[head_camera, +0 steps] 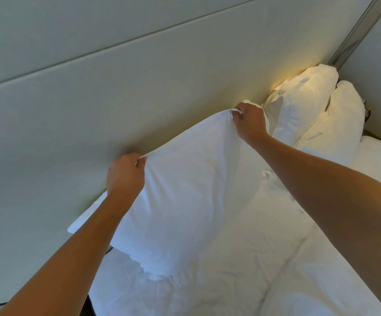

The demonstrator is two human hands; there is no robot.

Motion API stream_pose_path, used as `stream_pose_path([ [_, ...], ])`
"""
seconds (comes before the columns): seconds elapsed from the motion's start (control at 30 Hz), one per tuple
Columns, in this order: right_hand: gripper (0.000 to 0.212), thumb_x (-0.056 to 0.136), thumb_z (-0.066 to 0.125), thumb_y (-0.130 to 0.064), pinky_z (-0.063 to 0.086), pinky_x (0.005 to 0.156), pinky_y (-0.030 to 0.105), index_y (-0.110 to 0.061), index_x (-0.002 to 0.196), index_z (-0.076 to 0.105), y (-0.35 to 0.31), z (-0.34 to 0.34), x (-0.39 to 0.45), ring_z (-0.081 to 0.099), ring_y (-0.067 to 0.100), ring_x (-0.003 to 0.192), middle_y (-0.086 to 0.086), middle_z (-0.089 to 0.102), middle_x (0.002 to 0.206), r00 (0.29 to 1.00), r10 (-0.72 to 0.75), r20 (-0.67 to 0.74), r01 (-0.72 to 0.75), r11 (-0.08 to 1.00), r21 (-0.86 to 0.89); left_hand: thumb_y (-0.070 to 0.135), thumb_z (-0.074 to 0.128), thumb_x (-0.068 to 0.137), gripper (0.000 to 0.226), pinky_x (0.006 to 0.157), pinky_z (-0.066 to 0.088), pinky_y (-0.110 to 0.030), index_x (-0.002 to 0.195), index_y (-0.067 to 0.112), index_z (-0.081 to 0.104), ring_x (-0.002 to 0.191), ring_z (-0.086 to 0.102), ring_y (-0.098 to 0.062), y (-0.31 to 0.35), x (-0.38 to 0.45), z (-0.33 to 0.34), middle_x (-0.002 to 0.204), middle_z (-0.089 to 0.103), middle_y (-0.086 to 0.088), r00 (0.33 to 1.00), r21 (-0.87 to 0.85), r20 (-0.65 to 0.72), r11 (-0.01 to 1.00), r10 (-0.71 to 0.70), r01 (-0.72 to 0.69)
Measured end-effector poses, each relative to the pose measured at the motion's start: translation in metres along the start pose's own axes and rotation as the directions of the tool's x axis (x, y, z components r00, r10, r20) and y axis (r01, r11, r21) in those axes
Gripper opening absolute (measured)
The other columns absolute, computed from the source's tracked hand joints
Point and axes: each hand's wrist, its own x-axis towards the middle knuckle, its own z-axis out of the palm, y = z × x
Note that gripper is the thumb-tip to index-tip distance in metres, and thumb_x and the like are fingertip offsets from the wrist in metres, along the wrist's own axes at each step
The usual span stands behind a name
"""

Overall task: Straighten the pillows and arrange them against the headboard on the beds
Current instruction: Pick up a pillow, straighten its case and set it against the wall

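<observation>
**Inspector:** Position of the item under handling?

**Assistant:** One white pillow [185, 197] is held up over the bed [242, 281], close in front of the padded headboard [93, 99]. Its top edge is pulled taut between the two hands; its lower end sags down to the white bedding.

**Inspector:** State of each grip?

**Assistant:** The left hand [124, 174] is clenched on the left top corner of the pillow, fabric bunched under the thumb and fingers. The right hand [249, 124] is likewise clenched on the right top corner, a fold of the cover pinched at the fingertips. Both forearms are bare and reach in from the lower edge of the view.

**Inspector:** Other pillows?

**Assistant:** Two standing pillows [310, 110] are at the far right, upright and side by side, the nearer one leaning on the farther, which rests against the headboard in warm yellow light. A flat white edge [87, 215] shows below the left wrist, beside the headboard; whether it is sheet or another pillow cannot be told.
</observation>
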Motion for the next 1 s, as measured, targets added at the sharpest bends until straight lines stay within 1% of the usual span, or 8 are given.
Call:
stream_pose_path([
  [0.13,0.029,0.105,0.056,-0.028,0.045,0.089,0.030,-0.013,0.126,0.069,0.008,0.008,-0.026,0.066,0.033,0.114,0.012,0.070,0.126,0.997,0.051,0.066,-0.047,0.997,-0.059,0.030,0.048,0.105,0.031,0.072,0.040,-0.034,0.086,0.010,0.064,0.072,0.055,-0.029,-0.001,-0.011,0.013,0.073,0.056,-0.002,0.999,0.000,0.035,1.000,-0.005,0.005],
  [0.27,0.065,0.100,0.062,-0.023,0.045,0.113,0.048,-0.015,0.159,0.035,0.007,0.025,-0.071,0.042,0.036,0.147,0.012,0.027,0.169,0.990,-0.020,0.136,0.033,0.995,-0.092,0.029,0.050,0.104,0.025,0.077,0.048,-0.038,0.095,0.010,0.064,0.086,0.066,-0.036,-0.001,-0.022,0.018,0.082,0.065,-0.008,1.000,-0.086,0.017,0.996,0.004,-0.003],
  [0.33,0.074,0.098,0.065,-0.023,0.043,0.114,0.047,-0.018,0.162,0.029,0.006,0.038,-0.109,0.037,0.036,0.151,0.012,0.020,0.172,0.989,-0.075,0.126,0.085,0.993,-0.077,0.031,0.057,0.102,0.030,0.095,0.049,-0.042,0.123,0.010,0.062,0.111,0.064,-0.036,0.000,-0.033,0.019,0.116,0.069,-0.015,0.999,-0.131,0.026,0.991,0.030,-0.026],
  [0.4,0.076,0.098,0.065,-0.028,0.042,0.114,0.047,-0.020,0.164,0.027,0.005,0.052,-0.150,0.036,0.037,0.151,0.012,0.018,0.173,0.981,-0.093,0.171,0.106,0.992,-0.071,0.033,0.060,0.099,0.056,0.109,0.042,-0.043,0.148,0.012,0.043,0.138,0.045,-0.033,-0.005,-0.050,0.024,0.149,0.048,-0.015,0.997,-0.095,0.038,0.993,0.066,-0.062],
  [0.47,0.076,0.099,0.064,-0.033,0.040,0.116,0.047,-0.019,0.164,0.028,0.005,0.067,-0.188,0.033,0.037,0.152,0.013,0.020,0.172,0.962,-0.084,0.260,0.104,0.993,-0.061,0.036,0.060,0.099,0.069,0.114,0.038,-0.044,0.157,0.016,0.028,0.151,0.024,-0.030,-0.013,-0.069,0.030,0.164,0.025,-0.012,0.991,-0.005,0.037,0.992,0.126,-0.126],
  [0.63,0.075,0.100,0.062,-0.042,0.037,0.121,0.043,-0.021,0.164,0.030,-0.008,0.096,-0.254,0.028,0.032,0.156,0.012,0.026,0.171,0.909,-0.047,0.414,0.093,0.991,-0.094,0.041,0.053,0.100,0.070,0.125,0.022,-0.045,0.160,0.019,0.024,0.157,0.007,-0.029,-0.051,-0.111,0.048,0.170,0.009,-0.011,0.921,0.195,0.205,0.909,0.330,-0.369],
  [0.73,0.077,0.100,0.062,-0.046,0.033,0.122,0.042,-0.023,0.165,0.026,-0.022,0.105,-0.274,0.022,0.030,0.159,0.010,0.022,0.173,0.894,-0.014,0.449,0.066,0.993,-0.100,0.044,0.046,0.102,0.070,0.126,0.016,-0.047,0.161,0.018,0.020,0.158,-0.001,-0.029,-0.077,-0.120,0.054,0.170,0.000,-0.013,0.869,0.301,0.362,0.840,0.338,-0.452],
  [1.0,0.077,0.102,0.056,-0.045,0.033,0.123,0.045,-0.025,0.166,0.017,-0.052,0.105,-0.279,0.017,0.026,0.160,0.004,0.013,0.175,0.837,0.129,0.532,-0.043,0.984,-0.171,0.046,0.052,0.098,0.073,0.124,0.017,-0.054,0.159,0.014,0.027,0.157,0.005,-0.037,-0.095,-0.104,0.061,0.168,0.007,-0.021,0.809,0.325,0.392,0.757,0.437,-0.567],
])
